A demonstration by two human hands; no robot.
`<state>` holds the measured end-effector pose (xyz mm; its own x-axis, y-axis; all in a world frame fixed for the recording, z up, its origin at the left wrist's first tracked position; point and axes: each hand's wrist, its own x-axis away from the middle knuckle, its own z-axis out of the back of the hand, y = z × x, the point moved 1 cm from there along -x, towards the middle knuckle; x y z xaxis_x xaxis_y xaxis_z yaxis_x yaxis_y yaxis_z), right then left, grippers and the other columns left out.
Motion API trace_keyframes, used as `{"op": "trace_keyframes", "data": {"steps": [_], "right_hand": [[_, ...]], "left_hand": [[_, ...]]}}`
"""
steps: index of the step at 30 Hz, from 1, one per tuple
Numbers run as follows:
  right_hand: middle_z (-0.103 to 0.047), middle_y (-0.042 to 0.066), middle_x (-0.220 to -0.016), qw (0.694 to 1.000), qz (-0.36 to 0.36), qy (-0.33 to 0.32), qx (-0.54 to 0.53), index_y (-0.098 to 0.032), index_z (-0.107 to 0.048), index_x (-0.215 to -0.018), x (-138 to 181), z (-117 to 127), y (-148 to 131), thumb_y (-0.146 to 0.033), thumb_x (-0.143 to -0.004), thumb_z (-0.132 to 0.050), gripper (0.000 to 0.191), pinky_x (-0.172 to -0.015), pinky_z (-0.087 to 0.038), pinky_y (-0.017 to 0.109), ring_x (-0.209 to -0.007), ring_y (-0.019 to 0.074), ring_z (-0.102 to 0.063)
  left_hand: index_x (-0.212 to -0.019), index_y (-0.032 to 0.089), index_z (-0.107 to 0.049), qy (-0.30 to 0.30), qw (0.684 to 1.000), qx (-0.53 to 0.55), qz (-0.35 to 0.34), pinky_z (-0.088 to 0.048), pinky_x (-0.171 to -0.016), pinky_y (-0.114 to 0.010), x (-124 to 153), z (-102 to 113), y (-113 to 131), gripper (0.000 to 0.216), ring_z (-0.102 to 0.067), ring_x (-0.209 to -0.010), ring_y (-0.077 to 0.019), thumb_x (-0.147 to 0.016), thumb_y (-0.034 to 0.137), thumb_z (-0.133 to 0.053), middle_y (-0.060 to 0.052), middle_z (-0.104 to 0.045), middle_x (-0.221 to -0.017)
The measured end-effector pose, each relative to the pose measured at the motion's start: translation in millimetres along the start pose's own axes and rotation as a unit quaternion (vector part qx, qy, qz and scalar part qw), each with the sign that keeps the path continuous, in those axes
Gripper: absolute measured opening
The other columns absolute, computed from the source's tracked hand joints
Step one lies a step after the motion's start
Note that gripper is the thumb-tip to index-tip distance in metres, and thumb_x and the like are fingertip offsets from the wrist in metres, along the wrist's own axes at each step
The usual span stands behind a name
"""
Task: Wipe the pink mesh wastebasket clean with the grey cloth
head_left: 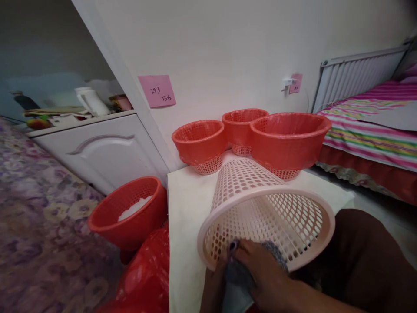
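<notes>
A pale pink plastic mesh basket lies tipped on its side on the white tabletop, its wide mouth facing me. At the lower lip of that mouth, my right hand is closed on a bunched grey cloth. Close beside it my left hand is closed on the same cloth, partly hidden behind the right hand and blurred. A whitish sheet-like piece shows below the hands; its kind is unclear.
Behind the pink basket stand three red-lined mesh baskets. On the left a red basket holds something white, above red plastic bags. A white cabinet and floral fabric border the left; a striped bed is at right.
</notes>
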<state>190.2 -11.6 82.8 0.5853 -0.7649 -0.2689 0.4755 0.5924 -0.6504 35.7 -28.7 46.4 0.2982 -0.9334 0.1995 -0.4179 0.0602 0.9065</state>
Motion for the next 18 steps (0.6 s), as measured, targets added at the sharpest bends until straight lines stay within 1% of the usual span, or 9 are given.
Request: {"op": "trace_keyframes", "data": {"steps": [2,4,5,7,9,11,13,15,18], "right_hand": [[-0.066,0.005,-0.111,0.997,0.042,-0.035,-0.054,-0.028,-0.066,-0.109,10.7,4.6,-7.7,-0.017,-0.063,-0.071,0.047,-0.083,-0.048,0.034,-0.101,0.0241,-0.061],[-0.067,0.001,-0.102,0.991,0.055,-0.05,-0.115,-0.028,-0.067,-0.101,8.7,15.1,-9.8,-0.015,-0.067,-0.068,0.036,-0.078,-0.049,0.03,-0.092,0.0197,-0.063],[-0.068,-0.001,-0.099,0.99,0.049,-0.036,-0.131,-0.029,-0.067,-0.1,3.6,21.7,-8.3,-0.011,-0.068,-0.065,0.037,-0.077,-0.049,0.028,-0.09,0.0176,-0.064],[-0.068,-0.002,-0.098,0.992,0.017,0.025,-0.12,-0.029,-0.066,-0.101,-13.9,34.2,-0.1,-0.005,-0.066,-0.06,0.042,-0.079,-0.05,0.026,-0.092,0.0164,-0.064],[-0.068,0.001,-0.104,0.992,-0.025,0.097,-0.076,-0.027,-0.065,-0.105,-39.1,42.4,14.1,-0.005,-0.065,-0.061,0.046,-0.087,-0.051,0.031,-0.1,0.0203,-0.063],[-0.065,0.007,-0.119,0.984,-0.072,0.153,-0.051,-0.024,-0.061,-0.116,-69.1,44.4,31.7,-0.005,-0.068,-0.059,0.052,-0.102,-0.045,0.04,-0.116,0.0257,-0.057],[-0.06,0.012,-0.132,0.97,-0.125,0.208,-0.031,-0.021,-0.057,-0.125,-99.1,40.9,50.0,-0.013,-0.08,-0.057,0.046,-0.109,-0.039,0.049,-0.127,0.0309,-0.05],[-0.058,0.014,-0.135,0.958,-0.155,0.241,-0.016,-0.019,-0.056,-0.125,-123.6,33.2,65.8,-0.024,-0.093,-0.049,0.032,-0.109,-0.038,0.052,-0.127,0.0298,-0.051],[-0.061,0.011,-0.13,0.958,-0.161,0.239,0.003,-0.019,-0.059,-0.12,-142.8,19.1,82.0,-0.035,-0.098,-0.049,0.029,-0.106,-0.042,0.052,-0.12,0.0261,-0.056]], "left_hand": [[-0.119,0.011,-0.065,0.002,0.999,0.001,0.042,-0.048,-0.105,-0.052,3.0,1.5,2.0,0.065,-0.059,-0.124,-0.0385,-0.071,0.053,-0.077,-0.018,-0.073,-0.115],[-0.122,0.011,-0.062,0.006,0.999,0.006,0.034,-0.049,-0.103,-0.052,0.2,4.2,3.1,0.066,-0.061,-0.121,-0.0385,-0.074,0.056,-0.073,-0.018,-0.073,-0.116],[-0.125,0.013,-0.06,0.011,1.0,0.007,0.012,-0.048,-0.105,-0.051,-3.5,5.9,2.9,0.069,-0.059,-0.124,-0.0378,-0.073,0.057,-0.073,-0.017,-0.071,-0.121],[-0.129,0.017,-0.058,0.025,0.999,-0.001,-0.039,-0.042,-0.112,-0.048,-13.1,9.2,0.1,0.078,-0.051,-0.132,-0.0372,-0.065,0.059,-0.077,-0.014,-0.064,-0.134],[-0.13,0.02,-0.058,0.036,0.997,-0.016,-0.06,-0.037,-0.116,-0.045,-21.2,10.9,-6.8,0.089,-0.043,-0.139,-0.0378,-0.055,0.059,-0.083,-0.013,-0.06,-0.14],[-0.133,0.022,-0.057,0.028,0.998,-0.026,-0.057,-0.034,-0.118,-0.046,-23.7,10.4,-16.5,0.093,-0.038,-0.142,-0.0372,-0.052,0.058,-0.085,-0.013,-0.057,-0.143],[-0.138,0.022,-0.052,0.002,0.999,-0.031,-0.045,-0.031,-0.12,-0.047,-20.5,8.8,-26.4,0.091,-0.037,-0.144,-0.0346,-0.059,0.057,-0.082,-0.012,-0.054,-0.146],[-0.139,0.021,-0.051,-0.023,0.999,-0.035,-0.019,-0.027,-0.121,-0.047,-14.6,8.0,-34.2,0.085,-0.037,-0.144,-0.0326,-0.066,0.055,-0.078,-0.012,-0.053,-0.147],[-0.138,0.018,-0.052,-0.026,0.998,-0.048,0.012,-0.027,-0.12,-0.053,-9.3,9.6,-39.2,0.084,-0.044,-0.139,-0.036,-0.067,0.054,-0.079,-0.016,-0.056,-0.143]]}}
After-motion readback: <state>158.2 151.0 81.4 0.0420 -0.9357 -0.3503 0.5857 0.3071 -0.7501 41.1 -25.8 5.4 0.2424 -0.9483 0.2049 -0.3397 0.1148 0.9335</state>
